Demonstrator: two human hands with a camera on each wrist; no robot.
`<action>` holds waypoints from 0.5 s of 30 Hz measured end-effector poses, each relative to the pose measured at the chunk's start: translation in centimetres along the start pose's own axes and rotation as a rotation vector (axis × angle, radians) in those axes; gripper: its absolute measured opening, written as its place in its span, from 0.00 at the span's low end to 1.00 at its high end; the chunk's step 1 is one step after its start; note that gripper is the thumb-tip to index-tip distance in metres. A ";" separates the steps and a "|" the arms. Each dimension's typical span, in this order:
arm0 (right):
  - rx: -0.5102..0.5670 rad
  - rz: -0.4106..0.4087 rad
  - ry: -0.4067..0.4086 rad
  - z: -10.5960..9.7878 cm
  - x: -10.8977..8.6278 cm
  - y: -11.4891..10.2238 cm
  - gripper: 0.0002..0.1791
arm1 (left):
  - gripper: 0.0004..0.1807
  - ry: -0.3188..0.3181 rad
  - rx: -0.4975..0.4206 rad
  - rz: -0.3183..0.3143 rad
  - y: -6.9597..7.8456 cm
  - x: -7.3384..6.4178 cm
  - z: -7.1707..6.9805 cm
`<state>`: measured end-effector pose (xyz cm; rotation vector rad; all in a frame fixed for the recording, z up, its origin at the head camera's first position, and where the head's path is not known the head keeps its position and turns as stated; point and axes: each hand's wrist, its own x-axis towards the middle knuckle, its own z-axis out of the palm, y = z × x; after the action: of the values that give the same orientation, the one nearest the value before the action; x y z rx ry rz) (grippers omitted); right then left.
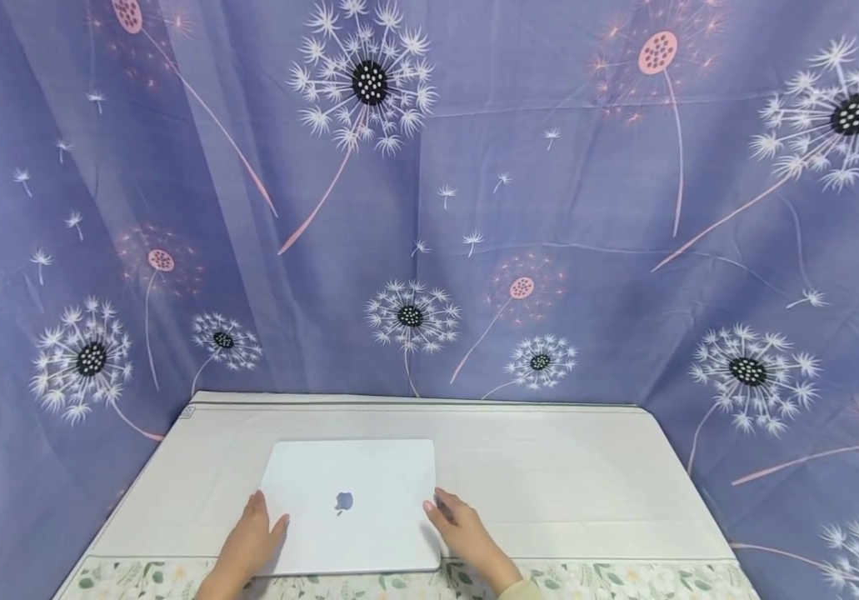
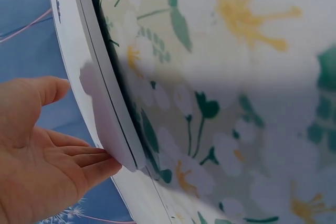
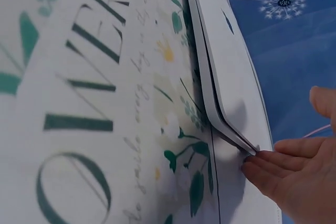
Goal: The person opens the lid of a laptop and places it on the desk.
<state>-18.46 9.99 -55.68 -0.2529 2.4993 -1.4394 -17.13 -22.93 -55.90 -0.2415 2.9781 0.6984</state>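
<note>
A silver laptop (image 1: 369, 537) with an apple logo lies with its lid down, its front edge over the floral strip of the table mat. Along its left side is my left hand (image 1: 249, 537), fingers extended and thumb above the lid's edge. In the left wrist view the fingertips of the left hand (image 2: 58, 145) are right at the laptop's side edge. My right hand (image 1: 466, 533) is at the opposite side, thumb spread from the fingers. The right wrist view has that hand's fingertips (image 3: 254, 162) right at the laptop's (image 3: 239, 77) edge near a corner.
A white mat (image 1: 549, 475) with a floral front strip (image 1: 609, 575) covers the table; large dark lettering (image 3: 79, 121) is printed near its front. A purple-blue curtain (image 1: 474, 333) with dandelion prints hangs behind and on both sides.
</note>
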 end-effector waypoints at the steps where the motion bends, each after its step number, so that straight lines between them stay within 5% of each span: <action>1: 0.008 0.002 0.005 0.0 0.0 0.0 0.38 | 0.41 -0.005 -0.002 -0.010 -0.1 0.0 0.0; 15: 0.161 0.072 0.016 -0.1 0.2 -0.1 0.39 | 0.40 -0.031 -0.078 -0.037 -0.1 0.1 -0.1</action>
<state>-18.63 9.95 -55.53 -0.1202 2.3622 -1.6081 -17.21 -23.08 -55.85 -0.2874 2.9128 0.8076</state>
